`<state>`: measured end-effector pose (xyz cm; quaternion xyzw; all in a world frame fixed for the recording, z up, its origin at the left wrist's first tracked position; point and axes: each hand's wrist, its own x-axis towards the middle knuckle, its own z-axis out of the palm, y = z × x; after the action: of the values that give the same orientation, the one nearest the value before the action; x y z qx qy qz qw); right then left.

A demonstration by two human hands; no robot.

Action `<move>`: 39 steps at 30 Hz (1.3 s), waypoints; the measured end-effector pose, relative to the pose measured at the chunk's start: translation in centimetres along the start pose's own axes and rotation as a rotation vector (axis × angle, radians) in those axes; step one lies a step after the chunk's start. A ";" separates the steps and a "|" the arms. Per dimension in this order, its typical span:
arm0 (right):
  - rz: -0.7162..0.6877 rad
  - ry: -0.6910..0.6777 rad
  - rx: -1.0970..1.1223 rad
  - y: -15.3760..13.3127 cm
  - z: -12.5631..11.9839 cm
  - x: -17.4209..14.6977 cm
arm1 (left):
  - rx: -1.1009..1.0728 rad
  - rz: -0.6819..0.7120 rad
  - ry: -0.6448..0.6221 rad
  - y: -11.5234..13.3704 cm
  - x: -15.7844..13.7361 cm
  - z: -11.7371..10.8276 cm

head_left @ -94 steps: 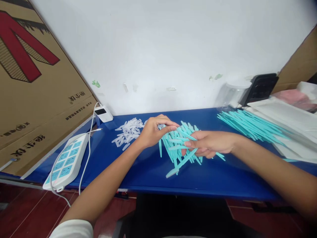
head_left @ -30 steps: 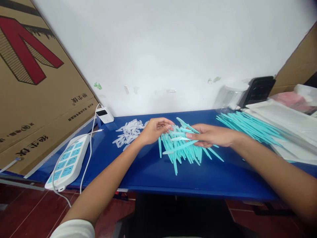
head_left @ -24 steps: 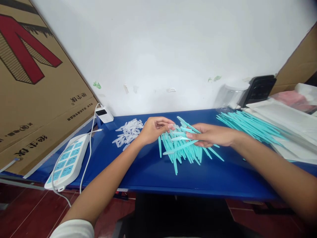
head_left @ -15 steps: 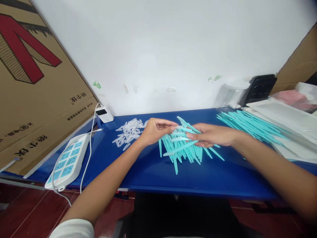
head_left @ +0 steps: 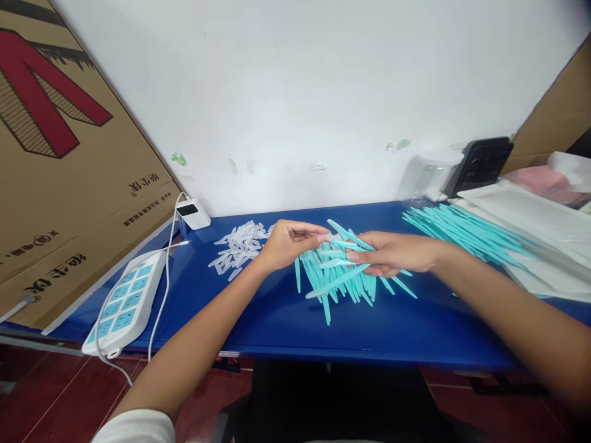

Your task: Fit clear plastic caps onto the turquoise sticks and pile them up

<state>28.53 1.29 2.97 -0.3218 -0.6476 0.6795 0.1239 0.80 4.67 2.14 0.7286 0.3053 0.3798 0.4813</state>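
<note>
My right hand is closed around several slim turquoise sticks, which look like eyebrow razors and fan out to the left from its fingers. Thumb and fingers of my left hand pinch a small translucent cap at the tip of one of these sticks; whether it sits fully on the tip I cannot tell. Under both hands lies a loose heap of turquoise sticks. Left of my left hand is a pile of small translucent caps.
More turquoise sticks lie at the right by white trays. Behind them stand a clear jar and a black holder. A power strip, a cable and a white device are at the left, beside a cardboard box.
My hands stay together in nearly the same place. The sticks in my right hand have tilted and spread slightly; the whole view has shifted a little.
</note>
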 end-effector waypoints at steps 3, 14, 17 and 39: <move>0.004 -0.004 0.006 -0.1 0.1 0.0 | -0.002 -0.005 -0.005 0.0 0.0 0.0; 0.005 0.000 0.024 -0.1 0.0 -0.1 | -0.067 -0.010 -0.006 0.0 0.2 -0.1; 0.016 0.007 0.022 -0.3 0.1 -0.1 | -0.068 -0.006 -0.012 0.0 0.2 -0.2; 0.022 0.032 0.047 -0.3 2.3 0.6 | -0.044 -0.050 -0.079 0.1 -0.5 1.4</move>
<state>26.59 -0.14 2.98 -0.3370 -0.6259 0.6904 0.1341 1.71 3.55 1.73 0.7243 0.2958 0.3452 0.5184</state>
